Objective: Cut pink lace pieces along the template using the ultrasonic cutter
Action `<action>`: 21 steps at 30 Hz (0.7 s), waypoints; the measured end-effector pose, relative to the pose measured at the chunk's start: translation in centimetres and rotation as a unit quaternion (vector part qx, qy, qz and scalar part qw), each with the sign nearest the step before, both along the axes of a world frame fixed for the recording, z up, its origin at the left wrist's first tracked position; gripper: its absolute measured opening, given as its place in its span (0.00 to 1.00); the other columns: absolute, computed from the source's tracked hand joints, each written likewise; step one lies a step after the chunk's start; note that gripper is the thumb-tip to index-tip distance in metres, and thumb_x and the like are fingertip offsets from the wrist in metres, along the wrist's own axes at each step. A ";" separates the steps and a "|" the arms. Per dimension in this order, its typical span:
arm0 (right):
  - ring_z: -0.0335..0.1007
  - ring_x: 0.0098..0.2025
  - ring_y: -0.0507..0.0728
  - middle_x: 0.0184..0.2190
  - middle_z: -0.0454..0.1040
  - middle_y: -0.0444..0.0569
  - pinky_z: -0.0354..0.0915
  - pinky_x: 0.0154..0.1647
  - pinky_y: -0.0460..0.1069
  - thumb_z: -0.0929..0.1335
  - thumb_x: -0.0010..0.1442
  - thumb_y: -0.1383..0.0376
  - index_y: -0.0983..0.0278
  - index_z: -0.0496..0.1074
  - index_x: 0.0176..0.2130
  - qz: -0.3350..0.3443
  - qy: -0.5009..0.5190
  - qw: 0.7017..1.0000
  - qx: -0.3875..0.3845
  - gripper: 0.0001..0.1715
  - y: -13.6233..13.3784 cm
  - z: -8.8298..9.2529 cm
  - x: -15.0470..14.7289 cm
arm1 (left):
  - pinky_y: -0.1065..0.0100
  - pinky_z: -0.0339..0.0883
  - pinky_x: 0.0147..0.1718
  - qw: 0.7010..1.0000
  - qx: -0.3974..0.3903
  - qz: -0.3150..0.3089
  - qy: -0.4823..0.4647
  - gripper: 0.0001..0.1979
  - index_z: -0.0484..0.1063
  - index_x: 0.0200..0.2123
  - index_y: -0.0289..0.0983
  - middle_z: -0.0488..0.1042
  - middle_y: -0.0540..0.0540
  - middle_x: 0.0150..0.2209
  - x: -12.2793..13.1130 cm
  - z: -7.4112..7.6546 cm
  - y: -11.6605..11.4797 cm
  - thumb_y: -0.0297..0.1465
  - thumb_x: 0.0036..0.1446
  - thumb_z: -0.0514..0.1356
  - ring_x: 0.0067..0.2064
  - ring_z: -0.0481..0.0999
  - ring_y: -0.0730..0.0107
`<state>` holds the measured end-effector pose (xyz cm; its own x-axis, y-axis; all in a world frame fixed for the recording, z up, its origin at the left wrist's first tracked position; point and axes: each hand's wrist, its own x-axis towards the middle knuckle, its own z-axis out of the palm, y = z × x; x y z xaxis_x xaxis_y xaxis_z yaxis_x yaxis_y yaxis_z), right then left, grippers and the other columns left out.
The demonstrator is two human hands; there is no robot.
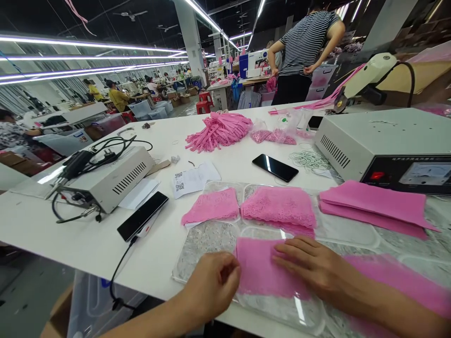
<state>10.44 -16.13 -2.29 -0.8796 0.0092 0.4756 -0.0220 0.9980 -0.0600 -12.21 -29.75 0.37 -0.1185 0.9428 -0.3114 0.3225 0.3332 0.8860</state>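
A pink fabric piece lies flat on the clear plastic box lid in front of me. My left hand is closed, its fingertips pinched at the left edge of this piece. Palm down, my right hand rests on the fabric's right part with fingers stretched out, hiding some of it. Just beyond are a stack of pink lace pieces and a smaller pink lace piece. More pink fabric lies partly under my right forearm.
Folded pink fabric lies before a grey machine box. A phone and pink strips sit farther back. Left are another phone with a cable and a grey device. A person stands beyond the table.
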 end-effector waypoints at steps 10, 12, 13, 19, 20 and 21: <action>0.73 0.50 0.60 0.50 0.76 0.56 0.72 0.48 0.57 0.57 0.65 0.77 0.66 0.70 0.54 0.010 -0.055 0.998 0.017 0.23 0.9 -0.1 1.7 | 0.56 0.61 0.55 0.756 0.404 -0.255 0.447 0.10 0.72 0.39 0.35 0.77 0.44 0.38 -1.4 -1.5 0.8 0.28 0.66 0.50 0.44 0.75 0.65; 0.73 0.51 0.60 0.50 0.76 0.56 0.71 0.48 0.57 0.57 0.65 0.76 0.66 0.70 0.54 0.008 -0.051 0.999 0.013 0.23 1.0 -0.4 1.9 | 0.58 0.66 0.49 0.745 0.408 -0.234 0.474 0.11 0.71 0.32 0.35 0.74 0.45 0.30 -1.9 -1.1 0.5 0.26 0.65 0.51 0.36 0.73 0.67; 0.73 0.51 0.60 0.50 0.76 0.56 0.71 0.49 0.57 0.57 0.65 0.76 0.66 0.70 0.54 0.007 -0.046 0.999 0.011 0.24 1.1 -0.6 2.0 | 0.59 0.67 0.45 0.743 0.406 -0.224 0.482 0.12 0.70 0.29 0.35 0.72 0.46 0.27 -2.1 -0.8 0.5 0.25 0.64 0.51 0.33 0.72 0.68; 0.73 0.51 0.60 0.50 0.77 0.53 0.71 0.50 0.57 0.57 0.64 0.77 0.66 0.71 0.54 0.007 -0.029 0.999 0.023 0.25 1.3 -1.5 2.1 | 0.58 0.65 0.47 0.793 0.369 -0.210 0.436 0.15 0.71 0.44 0.35 0.76 0.41 0.44 -3.5 -0.5 0.7 0.20 0.59 0.50 0.45 0.74 0.63; 0.73 0.51 0.59 0.50 0.77 0.52 0.71 0.50 0.57 0.57 0.64 0.77 0.65 0.71 0.54 0.010 -0.026 0.999 0.027 0.24 1.4 -1.4 2.1 | 0.58 0.64 0.49 0.793 0.366 -0.222 0.433 0.17 0.70 0.47 0.36 0.75 0.41 0.49 -3.7 -0.6 0.8 0.20 0.58 0.50 0.49 0.73 0.62; 0.73 0.51 0.59 0.49 0.77 0.52 0.71 0.50 0.56 0.57 0.65 0.76 0.65 0.71 0.54 0.015 -0.019 0.999 0.031 0.24 1.5 -1.3 2.1 | 0.57 0.63 0.51 0.791 0.361 -0.236 0.433 0.18 0.70 0.49 0.37 0.74 0.41 0.52 -3.8 -0.7 0.9 0.20 0.58 0.50 0.52 0.72 0.61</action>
<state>12.50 -14.67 -3.63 -0.8967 -0.0449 0.4403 -0.0500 0.9988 0.0001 -16.00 -28.83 -0.33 0.4259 0.8407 0.3345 0.8506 -0.4980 0.1687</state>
